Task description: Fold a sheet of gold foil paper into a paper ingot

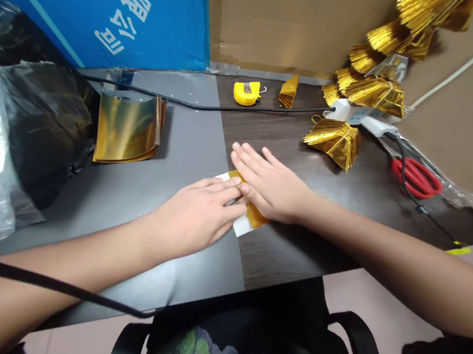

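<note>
Gold-and-white foil paper (254, 216) is held down on the counter (296, 251), along the line where its grey part meets dark wood. Around it, from left to right, a black plastic bag (44, 117) is placed at 9 o'clock, a curved gold foil sheet (127, 129) at 10 o'clock, a yellow tape measure (246, 92) at 12 o'clock, fringed gold foil bundles (333, 142) at 1 o'clock and red-handled scissors (416, 178) at 2 o'clock. Over the foil, the left hand (196, 215) is laid flat with fingers together and the right hand (272, 183) with fingers slightly spread, neither pinching
</note>
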Tool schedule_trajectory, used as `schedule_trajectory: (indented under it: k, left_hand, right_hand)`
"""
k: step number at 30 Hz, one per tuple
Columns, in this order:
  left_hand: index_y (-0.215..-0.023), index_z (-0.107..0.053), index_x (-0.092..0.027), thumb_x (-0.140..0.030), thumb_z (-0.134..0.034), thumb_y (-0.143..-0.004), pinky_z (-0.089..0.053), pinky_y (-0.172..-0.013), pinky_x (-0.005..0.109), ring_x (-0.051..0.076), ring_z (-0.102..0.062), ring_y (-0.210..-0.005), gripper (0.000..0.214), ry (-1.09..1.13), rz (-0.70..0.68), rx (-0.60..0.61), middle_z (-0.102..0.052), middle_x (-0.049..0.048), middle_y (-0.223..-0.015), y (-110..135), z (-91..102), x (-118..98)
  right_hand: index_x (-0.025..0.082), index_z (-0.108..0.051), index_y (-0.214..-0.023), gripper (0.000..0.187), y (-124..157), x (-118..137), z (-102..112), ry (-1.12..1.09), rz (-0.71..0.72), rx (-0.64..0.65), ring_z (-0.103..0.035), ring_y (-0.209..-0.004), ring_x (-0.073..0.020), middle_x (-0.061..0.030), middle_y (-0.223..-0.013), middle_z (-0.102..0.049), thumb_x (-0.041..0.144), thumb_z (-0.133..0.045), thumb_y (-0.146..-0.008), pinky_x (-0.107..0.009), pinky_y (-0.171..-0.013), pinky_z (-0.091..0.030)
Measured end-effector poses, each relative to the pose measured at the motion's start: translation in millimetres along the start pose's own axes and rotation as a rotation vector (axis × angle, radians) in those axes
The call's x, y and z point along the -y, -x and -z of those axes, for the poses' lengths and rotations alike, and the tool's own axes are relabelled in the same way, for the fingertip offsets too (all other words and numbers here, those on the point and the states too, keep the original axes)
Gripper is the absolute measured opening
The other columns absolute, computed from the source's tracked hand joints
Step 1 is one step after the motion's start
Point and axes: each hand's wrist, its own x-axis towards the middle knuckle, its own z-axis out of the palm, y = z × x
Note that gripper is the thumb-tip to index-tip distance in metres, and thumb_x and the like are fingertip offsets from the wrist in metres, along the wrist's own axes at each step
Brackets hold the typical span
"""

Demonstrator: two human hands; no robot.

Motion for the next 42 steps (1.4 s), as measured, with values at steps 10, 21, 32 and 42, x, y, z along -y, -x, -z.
schedule_trajectory:
  k: [10, 21, 32, 42]
  left_hand:
    - [-0.117, -0.067, -0.02, -0.021, -0.053, -0.1, -0.058, -0.106, 0.044, 0.027, -0.064, -0.132, 0.022, -0.072, 0.003, -0.061, -0.068, 0.0112, -0.14, 4.8, -6.1, -3.8]
    - [-0.119, -0.067, -0.019, -0.021, -0.05, -0.101, -0.058, -0.106, 0.044, 0.027, -0.061, -0.135, 0.025, -0.069, 0.017, -0.034, -0.065, 0.0111, -0.144, 5.1, -4.8, -3.3]
    - [-0.122, -0.068, -0.021, -0.022, -0.051, -0.102, -0.058, -0.107, 0.044, 0.028, -0.06, -0.136, 0.026, -0.034, 0.05, -0.007, -0.064, 0.0092, -0.145, 3.1, -4.0, -6.6]
    - [-0.123, -0.068, -0.022, -0.028, -0.05, -0.104, -0.05, -0.117, 0.046, 0.027, -0.052, -0.144, 0.026, 0.07, 0.054, 0.007, -0.059, 0.011, -0.15, 5.9, -3.6, -2.6]
  right_hand:
    - [0.003, -0.025, -0.162, 0.066, -9.4, -33.7, 14.9, 0.102, -0.138, 0.047, -0.019, -0.158, -0.0373, -0.0207, -0.169, -0.018, 0.039, -0.025, -0.107, -0.065, -0.122, -0.027]
    - [0.002, -0.026, -0.162, 0.063, 81.1, 19.1, 8.6, 0.039, 0.047, 0.074, -0.015, -0.159, -0.0335, -0.0206, -0.167, -0.023, 0.033, -0.031, -0.108, -0.062, -0.124, -0.03]
    - [0.014, -0.033, -0.162, 0.065, 93.4, 15.3, 26.7, 0.018, 0.131, -0.234, -0.035, -0.153, -0.0233, -0.0144, -0.161, -0.043, 0.014, -0.046, -0.098, -0.045, -0.123, -0.041]
    - [0.002, -0.031, -0.16, 0.059, 31.9, -1.3, 2.4, -0.004, 0.142, -0.012, -0.028, -0.156, -0.0277, -0.0197, -0.165, -0.032, 0.031, -0.025, -0.109, -0.056, -0.124, -0.034]
